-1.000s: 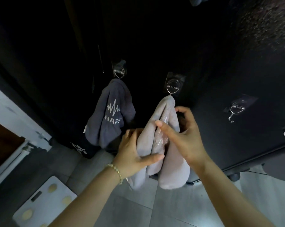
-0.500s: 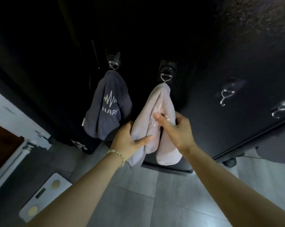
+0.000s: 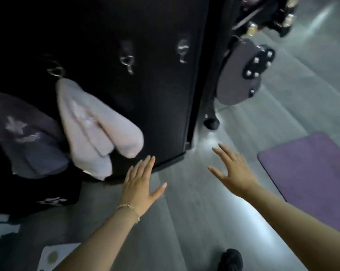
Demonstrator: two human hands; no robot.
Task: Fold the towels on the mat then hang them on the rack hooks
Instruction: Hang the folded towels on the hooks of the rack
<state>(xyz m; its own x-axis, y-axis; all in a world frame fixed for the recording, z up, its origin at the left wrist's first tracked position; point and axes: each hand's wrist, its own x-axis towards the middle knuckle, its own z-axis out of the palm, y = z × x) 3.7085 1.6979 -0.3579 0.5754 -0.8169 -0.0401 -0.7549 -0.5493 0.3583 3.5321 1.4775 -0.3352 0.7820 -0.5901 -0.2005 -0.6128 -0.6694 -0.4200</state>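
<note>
2 grips spread empty: left grip near the hung pink towel, right grip farther off.

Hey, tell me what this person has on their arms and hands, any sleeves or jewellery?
No sleeves are in view; both arms are bare to the frame edge. The left hand has a thin bracelet of small pale beads at its wrist. The right hand shows no bracelet or watch. Neither wears a glove. Motion blur hides finer detail.
</note>
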